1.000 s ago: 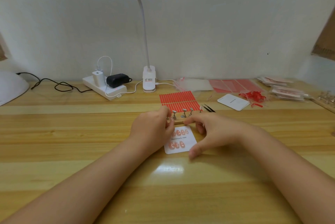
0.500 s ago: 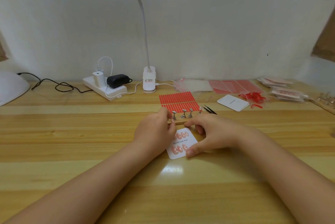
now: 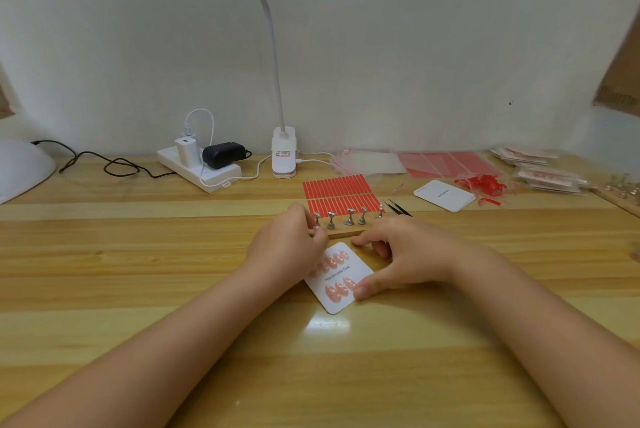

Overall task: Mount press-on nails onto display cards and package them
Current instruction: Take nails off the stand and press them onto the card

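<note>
A white display card printed "Handmade Nail" lies tilted on the wooden table, with two rows of pink press-on nails stuck on it. My right hand rests on the card, thumb pressing its lower right edge and fingers touching its far corner. My left hand covers the card's left side, and its fingertips pinch something small by the wooden strip that carries several metal nail stands. What the left fingers pinch is hidden.
A sheet of red adhesive strips and black tweezers lie behind the stands. A blank card, red scraps, clear bags and packed sets sit at right. A lamp base and power strip stand at the back.
The card has turned from nearly square-on to tilted, its lower end swung toward me and rightward under my right thumb. My left hand has stayed at the stand strip.
</note>
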A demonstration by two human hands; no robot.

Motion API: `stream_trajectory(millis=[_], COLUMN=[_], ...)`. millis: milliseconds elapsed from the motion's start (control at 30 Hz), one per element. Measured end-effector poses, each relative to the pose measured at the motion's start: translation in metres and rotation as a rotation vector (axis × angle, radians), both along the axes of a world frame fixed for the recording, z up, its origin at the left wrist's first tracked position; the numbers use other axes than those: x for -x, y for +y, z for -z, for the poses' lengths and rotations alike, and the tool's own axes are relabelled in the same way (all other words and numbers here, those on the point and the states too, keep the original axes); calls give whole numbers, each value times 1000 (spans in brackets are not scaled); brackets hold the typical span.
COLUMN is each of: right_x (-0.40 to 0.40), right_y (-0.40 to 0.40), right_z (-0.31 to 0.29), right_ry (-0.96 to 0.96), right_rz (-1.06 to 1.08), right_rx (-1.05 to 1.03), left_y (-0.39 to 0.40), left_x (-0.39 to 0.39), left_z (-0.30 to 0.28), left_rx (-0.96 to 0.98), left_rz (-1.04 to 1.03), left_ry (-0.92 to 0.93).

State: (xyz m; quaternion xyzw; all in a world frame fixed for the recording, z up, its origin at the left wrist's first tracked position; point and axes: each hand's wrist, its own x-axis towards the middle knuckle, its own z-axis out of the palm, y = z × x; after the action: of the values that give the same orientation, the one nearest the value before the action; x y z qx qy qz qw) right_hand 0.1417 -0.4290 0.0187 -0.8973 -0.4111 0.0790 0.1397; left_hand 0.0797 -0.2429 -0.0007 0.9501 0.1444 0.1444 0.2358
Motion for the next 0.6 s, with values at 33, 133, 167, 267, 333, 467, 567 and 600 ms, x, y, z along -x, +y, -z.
stream_trajectory(millis=[33,133,167,267,333,467,567,600], right_x=[0,-1,-1,-3,-5,-7,0,3], right_y=[-1,-1,-1,-3,-7,-8,3,8], right_z=[1,2,2,3,4,6,7,6], right_ry=[-1,1,7,120,250,354,409,428], right_rz=[4,14,16,27,35,109,165,164], right_rx=[-3,-17,-24,-114,-279,-573,-633,-642], left_y=[1,0,-1,-2,0,9,14,15], left_x=[0,0,1,3,5,6,7,8], left_z=[-1,-2,-2,-3,-6,-18,-25,-26], left_rx=[22,84,88,66,96,195,243,245], left_rz=[-1,-3,4,49,81,178,277,306], left_ry=[12,18,6,-62,-119,-242,-327,-349])
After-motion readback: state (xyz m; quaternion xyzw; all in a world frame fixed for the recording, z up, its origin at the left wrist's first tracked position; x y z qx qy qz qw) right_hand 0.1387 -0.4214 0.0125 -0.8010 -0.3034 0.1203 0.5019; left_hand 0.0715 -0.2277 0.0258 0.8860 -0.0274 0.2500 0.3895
